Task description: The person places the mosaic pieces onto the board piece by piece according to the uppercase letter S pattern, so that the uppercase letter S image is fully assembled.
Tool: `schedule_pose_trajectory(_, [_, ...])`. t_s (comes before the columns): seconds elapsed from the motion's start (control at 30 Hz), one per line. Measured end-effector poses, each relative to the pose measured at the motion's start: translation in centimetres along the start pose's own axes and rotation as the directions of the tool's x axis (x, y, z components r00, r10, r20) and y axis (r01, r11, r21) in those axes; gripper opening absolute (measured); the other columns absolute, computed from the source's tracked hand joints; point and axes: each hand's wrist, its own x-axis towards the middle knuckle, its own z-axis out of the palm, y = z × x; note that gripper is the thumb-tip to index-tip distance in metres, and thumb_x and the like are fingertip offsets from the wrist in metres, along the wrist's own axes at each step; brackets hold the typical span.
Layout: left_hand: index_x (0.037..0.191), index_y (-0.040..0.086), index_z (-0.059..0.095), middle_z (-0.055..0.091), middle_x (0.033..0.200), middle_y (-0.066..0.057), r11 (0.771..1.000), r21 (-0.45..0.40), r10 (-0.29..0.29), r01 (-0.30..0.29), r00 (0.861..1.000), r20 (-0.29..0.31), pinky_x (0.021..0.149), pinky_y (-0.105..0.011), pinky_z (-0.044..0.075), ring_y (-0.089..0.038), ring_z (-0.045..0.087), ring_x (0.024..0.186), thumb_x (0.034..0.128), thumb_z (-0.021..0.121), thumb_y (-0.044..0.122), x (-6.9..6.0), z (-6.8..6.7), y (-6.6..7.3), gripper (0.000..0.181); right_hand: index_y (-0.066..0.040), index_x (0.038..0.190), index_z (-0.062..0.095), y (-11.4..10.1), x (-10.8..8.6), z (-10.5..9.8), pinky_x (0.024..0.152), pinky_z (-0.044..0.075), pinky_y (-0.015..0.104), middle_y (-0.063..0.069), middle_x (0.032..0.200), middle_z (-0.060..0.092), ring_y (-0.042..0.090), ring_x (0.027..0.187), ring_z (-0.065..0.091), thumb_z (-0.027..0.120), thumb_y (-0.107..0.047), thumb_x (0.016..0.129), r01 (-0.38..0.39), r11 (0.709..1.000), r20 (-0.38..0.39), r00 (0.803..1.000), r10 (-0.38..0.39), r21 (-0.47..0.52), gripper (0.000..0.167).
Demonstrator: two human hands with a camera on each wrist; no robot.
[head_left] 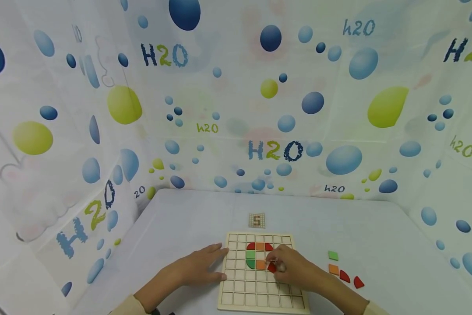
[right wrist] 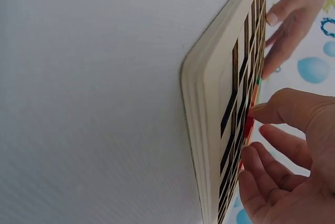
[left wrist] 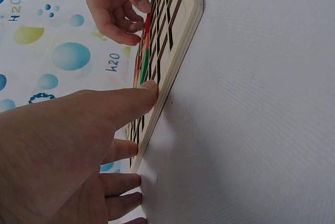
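Observation:
A wooden grid board (head_left: 240, 299) lies on the table. Set in its squares are red quarter-round tiles (head_left: 251, 246), orange square tiles (head_left: 261, 264), a light green square (head_left: 251, 254) and a green quarter-round tile (head_left: 251, 264). My left hand (head_left: 200, 266) rests at the board's left edge, its thumb (left wrist: 149, 90) on the rim and fingers spread. Over the board, my right hand (head_left: 293, 267) pinches a red tile (right wrist: 249, 124) between thumb and fingers, low at the grid beside the lower orange square. Its fingers partly hide the squares beneath.
Right of the board lie a loose green square (head_left: 333, 255), an orange square (head_left: 333, 269) and two red quarter-round tiles (head_left: 344, 276). A small card (head_left: 257, 220) with a figure like a 5 or S lies behind the board. A printed curtain (head_left: 228, 96) surrounds the table.

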Motion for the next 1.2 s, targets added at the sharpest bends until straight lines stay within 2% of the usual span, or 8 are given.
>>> schedule_pose_trajectory(0.1, [0.161,0.024,0.046,0.039,0.169,-0.012,1.0,0.001,-0.003,0.003,1.0,0.0,0.118,-0.062,0.041,-0.037,0.04,0.154,0.0929,0.071,0.064,-0.01,-0.02,0.02,0.083,-0.016,0.118,0.068,-0.13,-0.06,0.08,0.091,0.058,0.033,-0.005,0.114,0.062,0.013,0.101,0.059,0.081,-0.019,0.092,-0.033,0.999,-0.022,0.999,0.033,-0.023,0.029])
schedule_pose_trajectory(0.23, [0.161,0.024,0.046,0.039,0.169,-0.011,1.0,0.002,-0.006,0.006,1.0,0.002,0.118,-0.063,0.041,-0.037,0.04,0.154,0.0927,0.071,0.065,0.01,0.0,0.01,0.083,-0.015,0.11,0.068,0.03,0.06,0.41,0.082,0.056,0.028,-0.005,0.105,0.062,0.011,0.094,0.057,0.082,-0.026,0.093,-0.036,0.999,-0.058,0.998,0.035,-0.016,0.025])
schedule_pose_trajectory(0.4, [0.161,0.024,0.046,0.039,0.169,-0.012,1.0,-0.005,-0.002,0.002,1.0,0.004,0.119,-0.062,0.041,-0.037,0.04,0.154,0.0931,0.071,0.064,-0.06,-0.04,0.09,0.083,-0.01,0.104,0.069,0.48,0.27,0.89,0.076,0.055,0.024,-0.002,0.098,0.062,0.007,0.088,0.057,0.08,-0.015,0.095,0.01,1.0,-0.085,0.996,-0.01,0.006,0.015])
schedule_pose_trajectory(0.57, [0.161,0.022,0.046,0.039,0.168,-0.013,1.0,0.007,0.015,-0.015,1.0,-0.002,0.119,-0.061,0.041,-0.037,0.04,0.154,0.0939,0.07,0.063,-0.09,-0.08,0.08,0.082,-0.009,0.105,0.069,0.25,0.4,0.95,0.077,0.056,0.023,-0.001,0.101,0.063,0.007,0.09,0.059,0.078,-0.01,0.096,-0.013,0.999,-0.067,0.998,0.016,0.035,0.013])
schedule_pose_trajectory(0.8, [0.161,0.023,0.045,0.039,0.169,-0.012,1.0,0.009,0.013,-0.013,1.0,0.002,0.119,-0.061,0.041,-0.036,0.039,0.154,0.0938,0.07,0.064,0.09,0.09,-0.15,0.083,-0.009,0.103,0.068,-0.02,0.58,0.63,0.076,0.056,0.024,0.0,0.1,0.063,0.007,0.089,0.058,0.077,-0.006,0.096,0.01,0.999,-0.055,0.998,-0.008,0.034,0.012])
schedule_pose_trajectory(1.0, [0.161,0.024,0.045,0.038,0.169,-0.011,1.0,0.006,0.002,-0.002,1.0,0.007,0.12,-0.062,0.04,-0.036,0.039,0.155,0.0933,0.07,0.065,0.26,0.2,-0.18,0.083,-0.012,0.102,0.068,0.13,0.77,0.38,0.076,0.055,0.023,-0.003,0.099,0.063,0.005,0.088,0.056,0.078,-0.007,0.095,0.003,1.0,-0.039,0.999,-0.002,0.026,0.013])
schedule_pose_trajectory(1.2, [0.161,0.024,0.045,0.039,0.169,-0.011,1.0,0.02,0.007,-0.007,1.0,0.0,0.119,-0.061,0.041,-0.035,0.039,0.155,0.0932,0.069,0.066,0.28,0.31,-0.34,0.084,-0.014,0.099,0.07,0.16,0.91,0.4,0.075,0.054,0.024,-0.004,0.096,0.065,0.003,0.086,0.057,0.077,-0.006,0.096,0.031,0.999,-0.039,0.999,-0.03,0.028,0.011])
